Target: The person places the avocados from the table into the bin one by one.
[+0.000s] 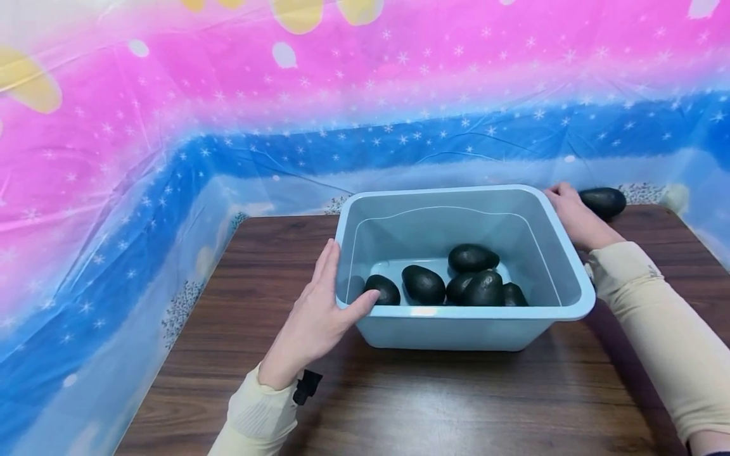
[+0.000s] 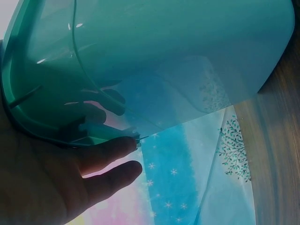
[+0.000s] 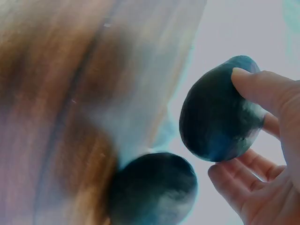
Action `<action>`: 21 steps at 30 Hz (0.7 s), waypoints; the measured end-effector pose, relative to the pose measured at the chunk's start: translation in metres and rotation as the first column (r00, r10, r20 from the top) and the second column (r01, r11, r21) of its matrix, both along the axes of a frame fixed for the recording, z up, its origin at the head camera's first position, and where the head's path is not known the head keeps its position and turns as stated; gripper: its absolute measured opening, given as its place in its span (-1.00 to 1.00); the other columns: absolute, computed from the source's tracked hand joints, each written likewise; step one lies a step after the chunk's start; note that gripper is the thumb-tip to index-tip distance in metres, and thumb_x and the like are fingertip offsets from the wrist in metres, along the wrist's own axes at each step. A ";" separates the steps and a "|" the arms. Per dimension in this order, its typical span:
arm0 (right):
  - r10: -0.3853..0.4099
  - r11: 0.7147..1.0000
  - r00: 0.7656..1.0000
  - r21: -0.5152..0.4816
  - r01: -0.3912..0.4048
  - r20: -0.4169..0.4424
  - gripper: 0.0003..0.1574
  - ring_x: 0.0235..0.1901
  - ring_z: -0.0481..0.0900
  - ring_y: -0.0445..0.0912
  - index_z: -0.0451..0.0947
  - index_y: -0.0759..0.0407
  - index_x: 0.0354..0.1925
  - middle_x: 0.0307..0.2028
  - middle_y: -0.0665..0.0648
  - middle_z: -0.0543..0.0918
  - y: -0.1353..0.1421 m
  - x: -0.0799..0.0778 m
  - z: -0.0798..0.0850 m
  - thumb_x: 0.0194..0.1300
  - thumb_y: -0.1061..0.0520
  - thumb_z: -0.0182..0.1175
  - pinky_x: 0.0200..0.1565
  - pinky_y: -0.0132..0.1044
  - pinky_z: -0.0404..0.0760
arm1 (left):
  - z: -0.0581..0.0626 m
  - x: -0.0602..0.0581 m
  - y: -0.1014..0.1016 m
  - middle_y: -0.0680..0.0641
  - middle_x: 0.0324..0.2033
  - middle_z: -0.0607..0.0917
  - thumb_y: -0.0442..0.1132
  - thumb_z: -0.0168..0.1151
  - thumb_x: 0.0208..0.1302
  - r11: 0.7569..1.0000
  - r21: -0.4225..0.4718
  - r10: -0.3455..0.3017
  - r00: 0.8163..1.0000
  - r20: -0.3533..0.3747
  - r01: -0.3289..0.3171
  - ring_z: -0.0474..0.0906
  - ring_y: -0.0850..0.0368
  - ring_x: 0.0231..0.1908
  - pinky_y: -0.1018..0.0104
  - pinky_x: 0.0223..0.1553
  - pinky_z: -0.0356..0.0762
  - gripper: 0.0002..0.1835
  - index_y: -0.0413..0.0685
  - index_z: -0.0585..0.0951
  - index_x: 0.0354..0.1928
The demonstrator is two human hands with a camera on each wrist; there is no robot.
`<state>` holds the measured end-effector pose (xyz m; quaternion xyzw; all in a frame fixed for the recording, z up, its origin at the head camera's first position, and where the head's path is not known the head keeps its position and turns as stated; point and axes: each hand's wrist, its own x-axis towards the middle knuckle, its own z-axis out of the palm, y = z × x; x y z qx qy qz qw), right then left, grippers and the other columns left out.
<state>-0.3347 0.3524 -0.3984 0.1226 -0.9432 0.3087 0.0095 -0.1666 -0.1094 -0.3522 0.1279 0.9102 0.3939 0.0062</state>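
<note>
A blue-grey plastic tub (image 1: 447,330) stands on the table with several dark avocados (image 1: 423,285) lying on its floor. My left hand (image 1: 310,316) holds the tub's near left corner, thumb over the front rim and fingers along the outside of the left wall. In the left wrist view, two fingers (image 2: 110,180) stretch along the tub wall (image 2: 154,56). Beyond the tub's right rim, my right hand (image 1: 573,215) grips an avocado (image 3: 218,112) between thumb and fingers; in the head view that fruit is hidden. Close by lies another avocado (image 3: 154,190).
The brown wood-grain table (image 1: 433,405) carries the tub near its far side. A pink and blue patterned sheet (image 1: 319,107) hangs behind and to the left of the table. The loose avocado (image 1: 603,202) is near the far right table edge.
</note>
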 end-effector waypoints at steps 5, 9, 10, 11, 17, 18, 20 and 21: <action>0.013 0.990 0.979 0.143 0.017 -0.206 -0.29 0.06 0.19 0.38 0.16 0.33 0.42 0.11 0.54 0.16 0.005 0.009 0.014 0.38 0.23 0.09 -0.02 0.33 0.25 | -0.001 0.000 0.000 0.22 0.50 -0.26 0.48 0.06 0.16 1.000 0.006 -0.002 1.000 -0.008 0.003 -0.02 0.05 0.45 -0.09 0.32 0.16 0.13 0.15 -0.23 0.55; -0.047 0.993 0.944 0.085 0.079 -0.326 -0.26 0.06 0.20 0.39 0.25 0.32 0.38 0.10 0.56 0.20 0.002 0.022 0.033 0.31 0.17 0.23 0.00 0.33 0.22 | 0.000 0.001 0.000 0.23 0.50 -0.26 0.48 0.07 0.15 1.000 0.003 0.004 1.000 -0.006 -0.004 0.02 0.02 0.44 -0.14 0.29 0.19 0.12 0.17 -0.23 0.55; -0.062 0.993 0.934 0.070 0.092 -0.352 -0.26 0.07 0.21 0.40 0.27 0.31 0.37 0.10 0.56 0.21 0.002 0.026 0.038 0.30 0.16 0.25 0.00 0.34 0.21 | 0.000 0.001 0.000 0.23 0.50 -0.26 0.49 0.07 0.15 1.000 0.002 0.005 1.000 -0.006 -0.005 0.03 0.01 0.44 -0.15 0.28 0.20 0.12 0.18 -0.23 0.55; -0.074 0.993 0.925 0.058 0.102 -0.372 -0.25 0.06 0.21 0.40 0.28 0.30 0.37 0.11 0.56 0.21 0.001 0.030 0.044 0.29 0.14 0.27 0.00 0.34 0.21 | 0.000 0.001 0.000 0.24 0.50 -0.25 0.49 0.06 0.15 1.000 0.001 0.006 1.000 -0.007 -0.006 0.03 0.01 0.44 -0.15 0.28 0.20 0.12 0.18 -0.23 0.55; -0.096 0.992 0.887 0.032 0.124 -0.451 -0.20 0.02 0.25 0.33 0.29 0.21 0.39 0.14 0.49 0.21 -0.005 0.053 0.069 0.28 0.06 0.31 -0.09 0.26 0.27 | 0.000 0.001 0.001 0.24 0.50 -0.26 0.50 0.06 0.14 1.000 -0.005 0.011 1.000 -0.004 -0.011 0.01 0.01 0.44 -0.16 0.28 0.19 0.13 0.20 -0.24 0.54; -0.093 0.992 0.879 0.029 0.120 -0.467 -0.20 0.01 0.27 0.32 0.29 0.21 0.40 0.14 0.48 0.22 -0.006 0.057 0.072 0.27 0.07 0.32 -0.10 0.25 0.28 | 0.000 0.001 0.001 0.24 0.50 -0.26 0.50 0.06 0.14 1.000 -0.007 0.012 1.000 -0.003 -0.012 0.01 0.01 0.44 -0.16 0.28 0.19 0.13 0.20 -0.24 0.54; -0.083 0.994 0.866 0.024 0.110 -0.494 -0.18 -0.01 0.28 0.30 0.29 0.19 0.40 0.14 0.47 0.23 -0.008 0.063 0.077 0.26 0.09 0.34 -0.11 0.21 0.31 | 0.000 0.001 0.001 0.24 0.50 -0.26 0.51 0.06 0.13 1.000 -0.008 0.015 1.000 0.004 -0.015 0.00 0.01 0.45 -0.17 0.28 0.19 0.13 0.20 -0.24 0.55; -0.081 0.994 0.860 0.022 0.106 -0.503 -0.18 -0.01 0.30 0.29 0.29 0.17 0.41 0.15 0.46 0.23 -0.010 0.067 0.080 0.25 0.09 0.34 -0.12 0.19 0.32 | 0.000 0.002 0.001 0.23 0.50 -0.26 0.51 0.06 0.13 1.000 -0.008 0.017 1.000 0.009 -0.017 0.00 0.01 0.45 -0.17 0.28 0.18 0.14 0.20 -0.24 0.55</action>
